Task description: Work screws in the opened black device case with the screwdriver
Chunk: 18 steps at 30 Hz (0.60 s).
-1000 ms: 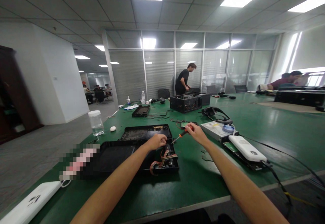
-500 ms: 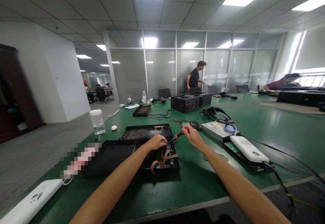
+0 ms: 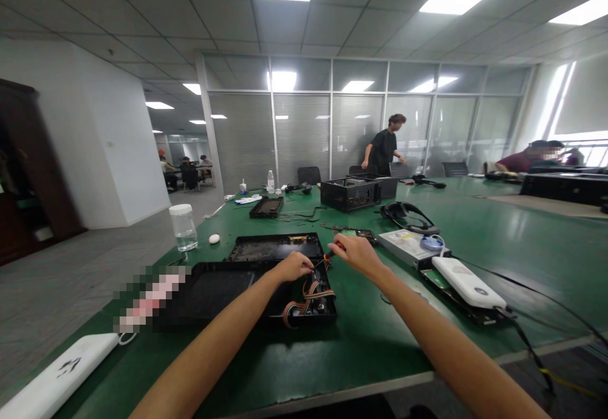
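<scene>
In my right hand (image 3: 355,252) is a screwdriver (image 3: 327,259) with an orange-and-black handle, its thin shaft slanting down to the left. The tip lies at the right end of a flat black device housing (image 3: 266,318), close to the fingers of my left hand (image 3: 295,267). Those fingers are pinched together over the housing; what they hold, if anything, is too small to make out. Striped ribbon cables (image 3: 311,295) curl inside the same end of the housing. Just behind it lies a black cover panel (image 3: 273,249).
A clear jar (image 3: 183,229) with a white lid stands at left. On the right, a white power bank (image 3: 468,281) rests on a circuit board, beside a silver drive (image 3: 408,246). A black computer case (image 3: 351,192) sits farther back; a person (image 3: 382,147) stands behind it.
My right hand has shifted slightly left and turned over the screwdriver handle, covering more of it. My left hand stays at the same spot. The person behind has moved right.
</scene>
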Each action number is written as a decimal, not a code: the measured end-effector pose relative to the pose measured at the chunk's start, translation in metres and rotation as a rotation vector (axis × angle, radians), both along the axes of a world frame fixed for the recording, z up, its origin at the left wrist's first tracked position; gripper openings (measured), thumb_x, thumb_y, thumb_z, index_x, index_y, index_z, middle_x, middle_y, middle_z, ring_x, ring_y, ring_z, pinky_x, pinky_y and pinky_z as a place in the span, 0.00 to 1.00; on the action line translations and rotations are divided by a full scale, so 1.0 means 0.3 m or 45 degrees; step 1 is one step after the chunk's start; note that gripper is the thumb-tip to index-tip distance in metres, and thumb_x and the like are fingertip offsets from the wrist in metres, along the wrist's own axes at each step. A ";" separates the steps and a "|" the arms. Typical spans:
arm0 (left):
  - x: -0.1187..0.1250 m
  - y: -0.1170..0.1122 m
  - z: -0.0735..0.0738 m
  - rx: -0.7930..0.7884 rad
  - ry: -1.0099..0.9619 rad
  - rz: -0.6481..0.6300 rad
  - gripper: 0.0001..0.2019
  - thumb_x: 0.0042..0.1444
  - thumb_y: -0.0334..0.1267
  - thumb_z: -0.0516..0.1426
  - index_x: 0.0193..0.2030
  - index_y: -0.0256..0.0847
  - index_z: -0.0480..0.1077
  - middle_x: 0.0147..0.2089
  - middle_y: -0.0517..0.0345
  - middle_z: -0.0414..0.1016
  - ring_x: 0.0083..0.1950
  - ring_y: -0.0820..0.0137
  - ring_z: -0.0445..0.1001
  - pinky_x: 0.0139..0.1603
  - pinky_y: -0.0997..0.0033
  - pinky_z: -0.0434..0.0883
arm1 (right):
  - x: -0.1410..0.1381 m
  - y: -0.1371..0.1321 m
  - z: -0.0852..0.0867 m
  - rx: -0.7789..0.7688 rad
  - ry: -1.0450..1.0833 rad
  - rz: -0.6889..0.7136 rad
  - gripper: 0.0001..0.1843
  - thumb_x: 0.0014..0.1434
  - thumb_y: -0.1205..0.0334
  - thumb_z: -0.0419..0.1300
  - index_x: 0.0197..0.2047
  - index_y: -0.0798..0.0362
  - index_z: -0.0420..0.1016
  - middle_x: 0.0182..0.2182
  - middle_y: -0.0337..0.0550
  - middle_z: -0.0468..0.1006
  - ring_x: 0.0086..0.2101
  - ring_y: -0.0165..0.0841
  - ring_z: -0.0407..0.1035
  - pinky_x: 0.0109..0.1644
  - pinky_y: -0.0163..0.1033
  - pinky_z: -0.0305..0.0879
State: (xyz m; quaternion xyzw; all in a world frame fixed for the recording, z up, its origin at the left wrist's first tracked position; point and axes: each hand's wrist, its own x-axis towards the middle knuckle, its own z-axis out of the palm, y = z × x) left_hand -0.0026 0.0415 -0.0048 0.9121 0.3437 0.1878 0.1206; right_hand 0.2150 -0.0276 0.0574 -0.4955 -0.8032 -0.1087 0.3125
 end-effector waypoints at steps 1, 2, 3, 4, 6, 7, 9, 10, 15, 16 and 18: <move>-0.001 -0.001 0.000 -0.004 0.002 0.000 0.10 0.49 0.33 0.54 0.37 0.36 0.74 0.33 0.57 0.76 0.32 0.73 0.71 0.35 0.80 0.64 | -0.018 -0.005 0.029 -0.016 -0.098 -0.059 0.20 0.56 0.46 0.47 0.31 0.53 0.68 0.25 0.48 0.74 0.30 0.36 0.67 0.33 0.35 0.54; -0.001 -0.002 0.000 -0.005 0.004 0.002 0.10 0.49 0.33 0.54 0.37 0.36 0.74 0.33 0.57 0.76 0.33 0.73 0.71 0.36 0.79 0.64 | -0.037 -0.007 0.058 -0.035 -0.185 -0.112 0.22 0.56 0.44 0.47 0.30 0.54 0.69 0.25 0.50 0.74 0.31 0.38 0.68 0.34 0.36 0.54; -0.001 -0.003 0.000 -0.003 0.008 0.007 0.10 0.49 0.34 0.54 0.37 0.37 0.74 0.33 0.58 0.76 0.33 0.73 0.71 0.36 0.79 0.64 | -0.056 -0.008 0.087 -0.058 -0.257 -0.141 0.22 0.56 0.44 0.46 0.32 0.55 0.69 0.26 0.52 0.75 0.31 0.39 0.68 0.34 0.36 0.54; -0.001 -0.005 0.002 0.000 0.011 0.015 0.10 0.49 0.34 0.55 0.36 0.36 0.74 0.33 0.58 0.76 0.33 0.72 0.71 0.36 0.79 0.64 | -0.075 -0.006 0.114 -0.086 -0.316 -0.131 0.22 0.56 0.45 0.45 0.35 0.55 0.69 0.28 0.53 0.75 0.32 0.40 0.69 0.33 0.36 0.54; 0.000 -0.009 0.005 0.000 0.007 0.020 0.09 0.48 0.34 0.55 0.35 0.35 0.74 0.32 0.57 0.76 0.32 0.72 0.71 0.35 0.79 0.64 | -0.112 0.004 0.162 -0.169 -0.413 -0.007 0.21 0.58 0.49 0.45 0.44 0.56 0.65 0.32 0.52 0.76 0.32 0.39 0.69 0.33 0.36 0.55; 0.000 -0.011 0.007 -0.002 0.001 0.017 0.09 0.48 0.34 0.55 0.35 0.35 0.74 0.31 0.57 0.76 0.32 0.73 0.71 0.34 0.79 0.64 | -0.128 0.011 0.181 -0.212 -0.455 0.055 0.20 0.58 0.51 0.45 0.46 0.56 0.64 0.33 0.52 0.76 0.32 0.39 0.69 0.33 0.36 0.55; -0.001 -0.015 0.010 -0.003 -0.012 0.009 0.09 0.47 0.33 0.55 0.34 0.34 0.74 0.30 0.57 0.75 0.30 0.73 0.71 0.33 0.80 0.64 | -0.156 0.027 0.213 -0.261 -0.527 0.059 0.20 0.58 0.51 0.44 0.43 0.56 0.66 0.34 0.54 0.76 0.34 0.40 0.70 0.33 0.37 0.57; -0.002 -0.016 0.011 -0.003 -0.014 0.006 0.09 0.47 0.33 0.55 0.34 0.34 0.74 0.30 0.57 0.75 0.30 0.74 0.71 0.33 0.80 0.64 | -0.168 0.034 0.225 -0.261 -0.550 -0.001 0.21 0.57 0.50 0.45 0.40 0.57 0.68 0.35 0.56 0.75 0.35 0.42 0.70 0.34 0.39 0.57; -0.007 -0.016 0.008 0.000 -0.010 -0.008 0.09 0.48 0.32 0.54 0.34 0.34 0.74 0.30 0.57 0.75 0.31 0.74 0.71 0.33 0.80 0.64 | -0.192 0.050 0.265 -0.404 -0.552 -0.075 0.21 0.53 0.50 0.51 0.43 0.57 0.68 0.35 0.57 0.76 0.33 0.42 0.70 0.34 0.41 0.59; -0.007 -0.015 0.007 0.002 -0.016 -0.010 0.09 0.48 0.32 0.54 0.34 0.34 0.74 0.30 0.57 0.75 0.31 0.74 0.71 0.34 0.80 0.64 | -0.192 0.049 0.268 -0.415 -0.554 -0.060 0.20 0.53 0.50 0.50 0.42 0.57 0.68 0.36 0.57 0.75 0.33 0.42 0.70 0.34 0.41 0.59; -0.008 -0.014 0.005 0.001 -0.024 -0.006 0.09 0.48 0.32 0.54 0.34 0.34 0.74 0.30 0.56 0.75 0.31 0.73 0.71 0.34 0.80 0.64 | -0.191 0.046 0.267 -0.362 -0.563 -0.076 0.22 0.54 0.47 0.49 0.38 0.57 0.70 0.36 0.58 0.75 0.35 0.43 0.70 0.36 0.42 0.59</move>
